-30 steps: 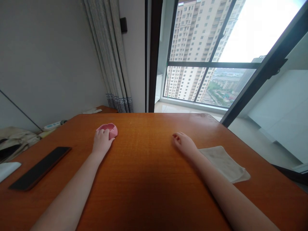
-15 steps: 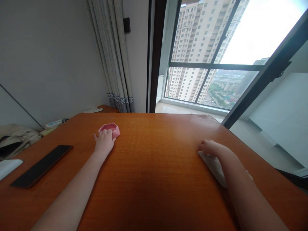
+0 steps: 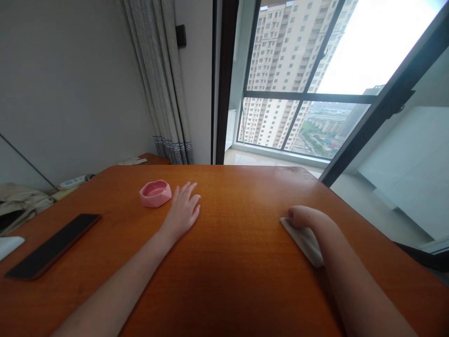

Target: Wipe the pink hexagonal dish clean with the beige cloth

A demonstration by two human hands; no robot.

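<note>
A pink, many-sided ashtray [image 3: 155,194] sits on the wooden table [image 3: 224,243], left of the middle. Just to its right is my left hand [image 3: 182,208], apart from it, with fingers spread and nothing in them. On the right side of the table, my right hand [image 3: 304,217] is bent down over a pale grey folded cloth [image 3: 304,243]. Its fingers curl onto the far end of the cloth and are mostly hidden behind the hand. Part of the cloth is covered by my right forearm.
A long dark flat slab [image 3: 54,245] lies at the table's left, with a white object [image 3: 10,245] beside it at the edge. Beyond the left edge are crumpled fabric [image 3: 24,201] and a power strip [image 3: 73,182]. A curtain [image 3: 161,84] and a large window [image 3: 301,93] stand behind.
My left hand has let go of the ashtray and moved right, its fingers now spread. My right hand stays at the cloth, which has shifted slightly left in view.
</note>
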